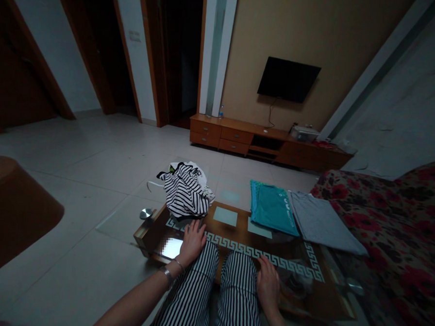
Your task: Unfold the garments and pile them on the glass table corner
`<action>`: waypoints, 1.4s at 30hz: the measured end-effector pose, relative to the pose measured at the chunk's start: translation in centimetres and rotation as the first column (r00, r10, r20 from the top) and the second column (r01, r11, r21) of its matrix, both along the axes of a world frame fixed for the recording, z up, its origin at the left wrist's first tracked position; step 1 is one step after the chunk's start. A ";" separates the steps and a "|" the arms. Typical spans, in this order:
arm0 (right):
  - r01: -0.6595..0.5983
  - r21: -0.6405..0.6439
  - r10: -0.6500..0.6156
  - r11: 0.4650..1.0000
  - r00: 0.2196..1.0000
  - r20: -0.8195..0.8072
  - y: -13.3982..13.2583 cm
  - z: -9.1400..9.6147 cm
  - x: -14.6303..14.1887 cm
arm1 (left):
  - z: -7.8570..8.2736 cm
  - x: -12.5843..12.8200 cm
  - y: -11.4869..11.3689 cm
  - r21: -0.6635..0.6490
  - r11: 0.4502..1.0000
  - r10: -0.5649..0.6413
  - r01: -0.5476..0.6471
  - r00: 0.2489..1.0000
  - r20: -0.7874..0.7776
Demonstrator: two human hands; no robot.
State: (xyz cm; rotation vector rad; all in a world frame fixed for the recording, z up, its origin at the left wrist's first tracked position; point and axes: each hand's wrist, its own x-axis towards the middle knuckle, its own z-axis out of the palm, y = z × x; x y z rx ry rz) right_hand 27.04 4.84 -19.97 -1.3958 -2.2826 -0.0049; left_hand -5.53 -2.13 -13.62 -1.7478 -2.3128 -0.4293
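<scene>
My left hand [191, 242] lies flat with fingers spread on the glass coffee table [235, 249], right beside a lit phone screen [171, 248]. My right hand [267, 282] rests open on my striped trouser knee [238, 285] at the table's near edge. A crumpled pile of black-and-white striped clothes [185, 193] sits on the table just beyond my left hand. Folded flat at the right are a teal garment [271, 207] and a grey garment [320, 222]. Neither hand holds anything.
A small metal bowl [146, 213] stands at the table's left corner. A red floral sofa [400, 226] runs along the right. A brown rounded seat [14, 210] is at the left. A TV [288, 79] hangs over a low wooden cabinet [262, 141] across the tiled floor.
</scene>
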 end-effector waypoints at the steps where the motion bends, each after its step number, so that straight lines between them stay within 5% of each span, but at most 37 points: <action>1: 0.000 -0.003 0.000 1.000 1.000 -0.002 0.0 0.0 0.0 | 0.0 0.0 0.0 0.001 1.000 0.000 0.000 1.000 0.002; 16: -0.014 0.017 0.014 1.000 0.999 -0.049 0.2 -0.5 0.1 | 0.0 0.0 0.0 0.003 1.000 -0.002 0.002 1.000 0.006; 31: 0.036 -0.047 -0.036 0.998 0.999 -0.011 0.0 0.9 -0.4 | 0.3 0.1 0.0 -0.009 1.000 -0.003 0.003 1.000 0.010; 34: 0.061 -0.106 -0.061 0.993 0.998 -0.001 2.3 2.7 -1.7 | 0.0 0.0 0.3 -0.015 1.000 -0.004 0.004 1.000 0.009; 42: 0.190 -0.130 -0.177 0.973 0.979 0.103 13.7 8.9 -7.5 | -0.7 -0.7 1.1 -0.028 1.000 -0.012 0.011 1.000 -0.025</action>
